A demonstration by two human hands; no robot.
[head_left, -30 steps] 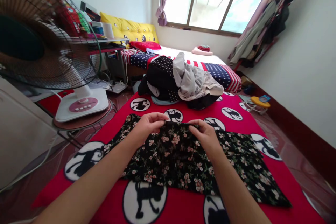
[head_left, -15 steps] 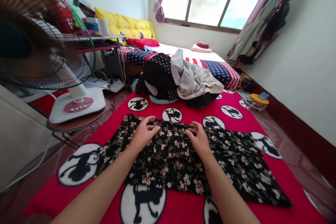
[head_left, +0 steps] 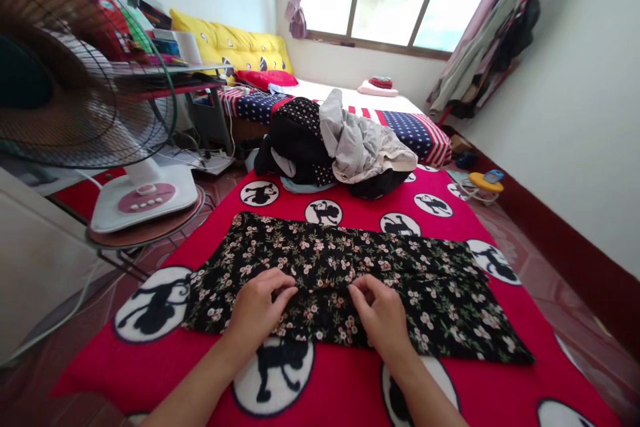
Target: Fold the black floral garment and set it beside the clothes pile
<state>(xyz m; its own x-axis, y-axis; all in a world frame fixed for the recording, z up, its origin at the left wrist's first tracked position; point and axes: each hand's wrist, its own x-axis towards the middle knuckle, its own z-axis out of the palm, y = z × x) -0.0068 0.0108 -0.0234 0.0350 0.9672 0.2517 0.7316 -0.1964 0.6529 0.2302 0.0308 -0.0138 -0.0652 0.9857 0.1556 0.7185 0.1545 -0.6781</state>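
Observation:
A black garment with small flowers [head_left: 425, 280] lies spread across a red blanket with round monkey prints [head_left: 350, 387]. My left hand [head_left: 257, 310] rests on its near left middle, fingers curled and pinching a fold of the cloth. My right hand [head_left: 383, 317] sits a hand's width to the right, its fingers also pinching that fold. Both forearms reach in from the bottom edge.
A pile of dark and grey clothes [head_left: 335, 147] sits at the blanket's far end, before a low bed [head_left: 400, 120]. A standing fan [head_left: 75, 80] on a round stool fills the left. Clothes hang on the right wall; a yellow toy [head_left: 483, 181] lies on the floor.
Both hands have drawn back toward me, from the garment's far edge to its near middle, bringing a fold of cloth along. The garment now lies flatter and narrower.

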